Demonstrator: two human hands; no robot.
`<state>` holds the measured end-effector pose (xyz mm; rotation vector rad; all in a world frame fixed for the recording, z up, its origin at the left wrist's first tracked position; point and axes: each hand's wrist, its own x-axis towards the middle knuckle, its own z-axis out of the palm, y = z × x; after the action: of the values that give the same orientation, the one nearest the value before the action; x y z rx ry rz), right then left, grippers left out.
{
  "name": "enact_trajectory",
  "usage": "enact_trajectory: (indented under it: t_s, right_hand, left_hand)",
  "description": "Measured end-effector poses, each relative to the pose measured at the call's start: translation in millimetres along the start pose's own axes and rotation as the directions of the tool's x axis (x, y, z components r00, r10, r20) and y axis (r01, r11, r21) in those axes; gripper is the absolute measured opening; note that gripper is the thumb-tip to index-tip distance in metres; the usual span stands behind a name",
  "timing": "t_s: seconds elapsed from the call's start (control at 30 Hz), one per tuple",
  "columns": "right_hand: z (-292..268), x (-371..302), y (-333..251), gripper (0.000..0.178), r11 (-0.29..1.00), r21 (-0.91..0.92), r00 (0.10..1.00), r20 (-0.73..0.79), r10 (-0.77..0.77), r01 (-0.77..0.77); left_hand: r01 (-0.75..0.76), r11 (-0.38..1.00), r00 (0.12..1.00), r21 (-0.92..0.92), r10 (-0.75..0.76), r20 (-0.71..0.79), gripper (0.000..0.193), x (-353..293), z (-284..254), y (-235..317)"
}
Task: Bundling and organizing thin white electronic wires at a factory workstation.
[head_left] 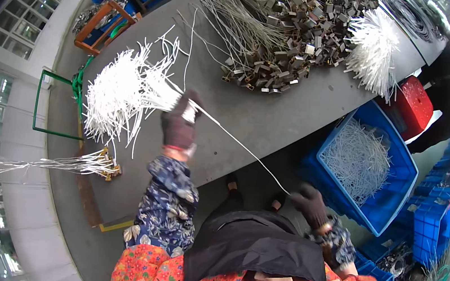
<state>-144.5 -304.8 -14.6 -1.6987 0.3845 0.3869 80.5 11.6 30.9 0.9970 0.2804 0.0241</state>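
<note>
My left hand [179, 126], in a dark glove, is closed at the near end of a large bundle of white tubes [120, 92] on the grey table. A thin white wire [256, 159] stretches from it down to the right, looking thicker close to the left fingers. Past the table's near edge, my right hand [310, 206], also gloved, pinches the wire's other end. Whether the left fingers also grip some of the tubes is hidden by the glove.
Small metal block-shaped parts with wires [295, 41] are heaped on the table [251, 115] beside a second white bundle [374, 49]. Right of the table stand a blue crate [400, 192] of white pieces and a red box [414, 106]. Another wire bundle [80, 162] overhangs the left edge.
</note>
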Motion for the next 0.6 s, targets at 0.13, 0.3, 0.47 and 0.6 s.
enact_trajectory:
  t_s: [0.13,0.3,0.47,0.6]
  right_hand:
    - [80,86,-73,0.042,0.982,0.186,0.993,0.101,-0.052,0.033]
    - [103,136,-127,0.081,0.878,-0.356,0.927,0.309,-0.212,0.319]
    - [68,254,-184,0.076,0.781,-0.605,0.985,0.04,-0.166,0.156]
    - [67,245,-179,0.05,0.913,-0.404,0.999,0.021,-0.05,0.054]
  left_hand:
    - [0.035,0.718,0.989,0.695,-0.125,0.079,0.014,-46,1,-69]
    - [0.135,0.215,0.986,0.967,-0.13,-0.109,0.024,6,-40,-20]
    - [0.158,0.553,0.977,0.818,-0.208,-0.048,0.021,15,-28,11]
    - [0.274,0.874,0.948,0.401,-0.315,0.038,0.018,2,-28,-11]
